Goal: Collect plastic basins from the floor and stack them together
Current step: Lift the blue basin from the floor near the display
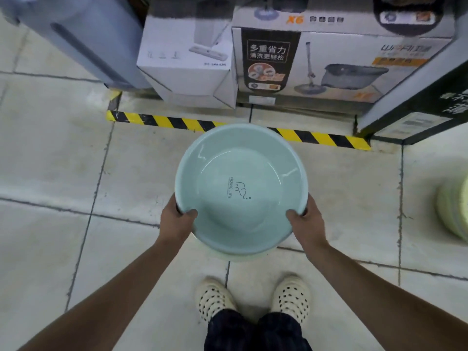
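A pale blue-green plastic basin with a small "HOME LIFE" print inside is held above the tiled floor in the centre of the head view. My left hand grips its near-left rim, thumb inside. My right hand grips the near-right rim the same way. Under its near edge the lip of another pale basin shows, nested beneath it. At the right edge stands a blurred stack of yellow-green basins on the floor.
Boxed mop sets and a white carton stand on a low shelf ahead, behind yellow-black hazard tape. A grey-blue bin is at the far left. My feet in cream clogs are below the basin.
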